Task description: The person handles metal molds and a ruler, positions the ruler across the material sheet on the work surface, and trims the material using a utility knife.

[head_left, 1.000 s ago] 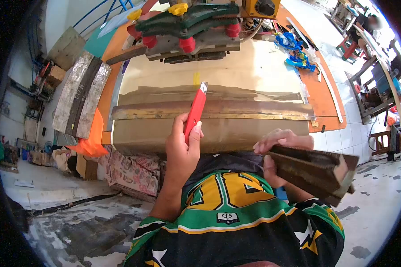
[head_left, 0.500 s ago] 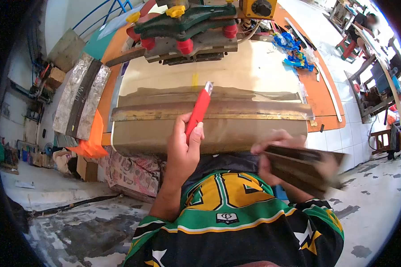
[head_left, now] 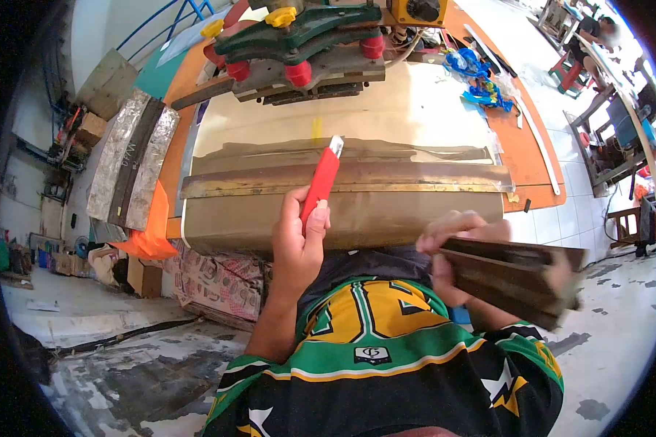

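My left hand (head_left: 301,237) is wrapped round a red utility knife (head_left: 321,178), held upright with its metal tip pointing up and away from me. It hovers in front of the brown sheet (head_left: 386,215), which hangs over the table's near edge. To the right, my right hand (head_left: 455,237) grips a bundle of dark brown strips (head_left: 499,280), thumb on the near side and fingers over the far side. The bundle's outer end is blurred. A long flat bar (head_left: 386,177) with a brassy edge lies across the sheet.
A green press head (head_left: 299,44) with red and yellow knobs stands over the pale sheet (head_left: 270,116). Crumpled blue plastic (head_left: 481,87) lies on the orange table (head_left: 521,149). Silvery taped slabs (head_left: 135,156) are at left. Another person (head_left: 598,36) sits at the far right.
The bundle of brown strips and my right hand have shifted slightly right. My left hand and the knife have moved a little left. The view has shifted slightly.
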The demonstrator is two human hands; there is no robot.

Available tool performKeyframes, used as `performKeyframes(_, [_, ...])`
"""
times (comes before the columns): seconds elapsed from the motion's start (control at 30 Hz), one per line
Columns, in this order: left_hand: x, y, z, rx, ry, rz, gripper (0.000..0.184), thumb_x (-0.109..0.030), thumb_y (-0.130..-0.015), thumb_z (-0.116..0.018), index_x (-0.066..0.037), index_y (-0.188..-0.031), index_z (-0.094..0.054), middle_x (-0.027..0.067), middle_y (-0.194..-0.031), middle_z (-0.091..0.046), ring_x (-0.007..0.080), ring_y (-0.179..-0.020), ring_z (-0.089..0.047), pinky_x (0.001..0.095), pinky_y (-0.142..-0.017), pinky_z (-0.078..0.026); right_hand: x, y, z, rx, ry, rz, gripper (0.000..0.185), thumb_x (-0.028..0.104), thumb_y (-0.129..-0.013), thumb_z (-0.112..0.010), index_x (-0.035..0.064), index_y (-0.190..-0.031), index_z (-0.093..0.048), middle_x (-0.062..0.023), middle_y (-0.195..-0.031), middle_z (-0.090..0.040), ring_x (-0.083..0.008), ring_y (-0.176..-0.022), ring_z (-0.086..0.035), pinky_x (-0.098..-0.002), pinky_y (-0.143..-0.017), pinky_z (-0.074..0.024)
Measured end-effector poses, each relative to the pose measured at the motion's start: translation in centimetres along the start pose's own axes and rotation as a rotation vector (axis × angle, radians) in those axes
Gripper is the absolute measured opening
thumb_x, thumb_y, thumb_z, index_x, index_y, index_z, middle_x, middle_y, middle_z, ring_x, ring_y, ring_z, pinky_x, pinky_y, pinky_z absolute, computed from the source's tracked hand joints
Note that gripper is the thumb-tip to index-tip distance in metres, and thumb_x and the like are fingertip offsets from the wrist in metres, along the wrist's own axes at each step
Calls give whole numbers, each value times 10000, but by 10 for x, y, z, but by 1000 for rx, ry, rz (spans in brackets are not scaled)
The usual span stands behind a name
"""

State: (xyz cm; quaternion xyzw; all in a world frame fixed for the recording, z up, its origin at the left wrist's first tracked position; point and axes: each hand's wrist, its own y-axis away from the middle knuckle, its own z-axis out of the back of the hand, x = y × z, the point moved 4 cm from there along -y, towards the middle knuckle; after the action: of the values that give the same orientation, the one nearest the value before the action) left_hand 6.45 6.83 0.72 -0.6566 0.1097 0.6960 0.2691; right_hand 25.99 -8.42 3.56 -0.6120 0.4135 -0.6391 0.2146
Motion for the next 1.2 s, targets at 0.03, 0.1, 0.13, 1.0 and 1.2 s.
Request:
performKeyframes(0.03, [-6, 3, -4, 15, -24, -36, 250, -181, -1074, -517, -8, -1252, -491, -6, -866, -543, 32, -695, -447, 190, -580, -375, -7, 4, -5, 139, 400, -184, 574, 15, -758, -714, 50, -1273, -462, -193, -1050, -599, -305, -907, -633, -412, -792, -552])
performKeyframes(0.1, [-31, 17, -12, 95, -60, -149, 262, -182, -1074, -514, -1, -1262, -488, 2, -872, -559, 47, -718, -481, 204, -601, -399, -21, -2, -6, 416, 773, -803, 750, 195, -666, -838, 4, -1301, -487, -244, -1092, -608, -432, -975, -620, -469, -880, -497])
performKeyframes(0.13, [-26, 17, -10, 104, -61, -145, 262, -182, -1074, -514, -1, -1262, -488, 2, -872, -559, 47, -718, -481, 204, -601, -399, -21, 1, -9, 409, 772, -810, 750, 195, -666, -838, 4, -1301, -487, -244, -1092, -608, -432, -975, -620, -469, -880, -497])
performKeyframes(1.0, [-9, 5, 5, -54, -205, -99, 180, -149, -1039, -583, 2, -1136, -560, -10, -783, -576, 61, -656, -489, 233, -596, -420, -25, 7, 13, 56, 351, -494, 271, -5, -693, -709, -14, -948, -620, -146, -995, -672, -193, -837, -664, -286, -715, -526])
performKeyframes(1.2, [-18, 8, 0, 18, -313, -212, 204, -166, -1032, -607, -14, -1157, -556, -20, -761, -543, 55, -633, -479, 236, -573, -412, -28, -11, 7, 254, 806, -841, 656, 225, -712, -820, -30, -1241, -529, -255, -1129, -665, -457, -1080, -603, -478, -991, -460])
